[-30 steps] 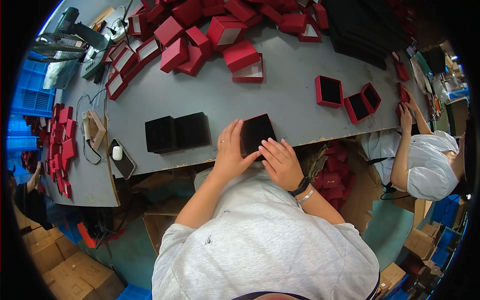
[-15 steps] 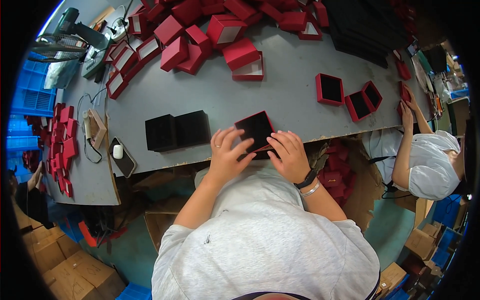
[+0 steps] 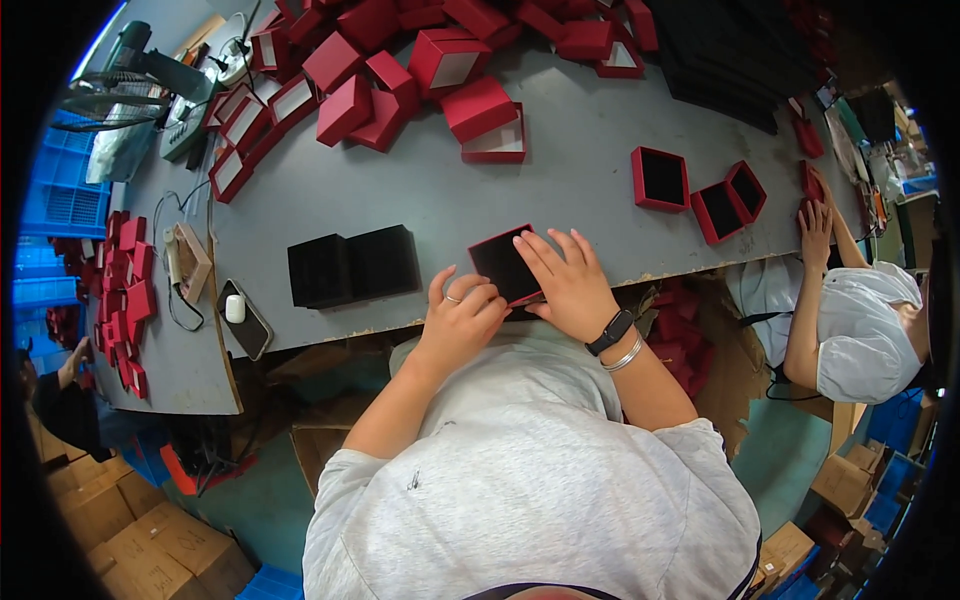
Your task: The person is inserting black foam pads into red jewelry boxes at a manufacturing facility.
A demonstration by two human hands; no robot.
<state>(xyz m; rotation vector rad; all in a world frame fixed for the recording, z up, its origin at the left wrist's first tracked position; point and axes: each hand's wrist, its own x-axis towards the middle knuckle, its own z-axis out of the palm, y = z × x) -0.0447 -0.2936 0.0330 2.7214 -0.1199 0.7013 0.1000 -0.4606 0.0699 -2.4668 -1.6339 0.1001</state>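
Note:
A red box [image 3: 494, 262] with a black lining sits at the table's front edge, right before me. My right hand [image 3: 575, 288] lies over its right side, fingers stretched across the lining toward the far rim and thumb by the near corner. At the near left corner, my left hand [image 3: 462, 318] has its fingers curled in against the box; their tips are partly hidden. To the left stand two black blocks, a left one [image 3: 318, 272] and a right one [image 3: 384, 260], side by side. Lined red boxes [image 3: 659, 179] rest farther right.
Many red boxes [image 3: 480, 108] are heaped at the back. A phone [image 3: 252, 328] with a white earbud case [image 3: 235, 308] lies left. Black sheets [image 3: 725, 65] are stacked back right. A co-worker [image 3: 865, 325] sits at right; a fan [image 3: 115, 90] stands far left.
My right hand has moved up and left, its fingers now reaching over the box's lining. My left hand has drawn down to the near corner, its fingers curling in.

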